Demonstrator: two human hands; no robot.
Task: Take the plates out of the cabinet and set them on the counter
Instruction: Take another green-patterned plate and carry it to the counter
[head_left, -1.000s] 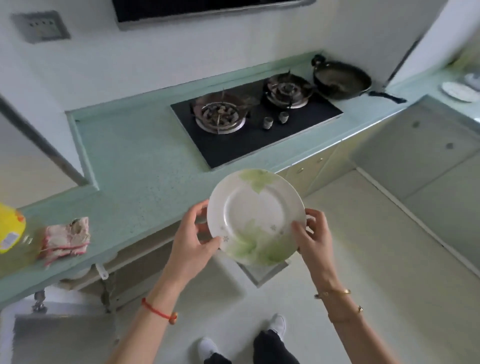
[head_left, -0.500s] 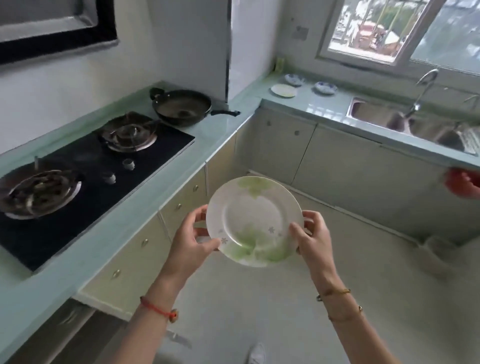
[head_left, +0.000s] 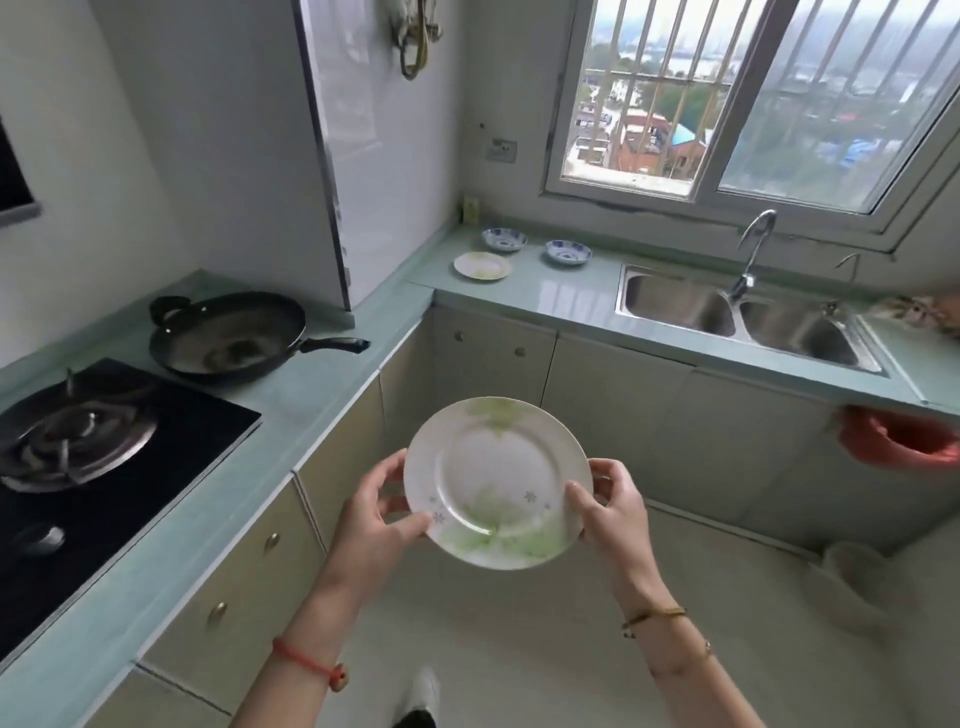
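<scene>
Above the floor, the plate (head_left: 497, 480) is gripped at opposite rims by left hand (head_left: 370, 525) and right hand (head_left: 613, 514), fingers curled as before, the counter's far corner (head_left: 540, 283) now faced.

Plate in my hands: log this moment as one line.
held: green-patterned plate | by: left hand, right hand, opposite rims | state: not yet set down | counter: matching plate

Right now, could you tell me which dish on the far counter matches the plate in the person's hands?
The flat white-and-green plate, the leftmost and nearest dish; the two bowls beside it are blue-patterned and deeper.
</scene>
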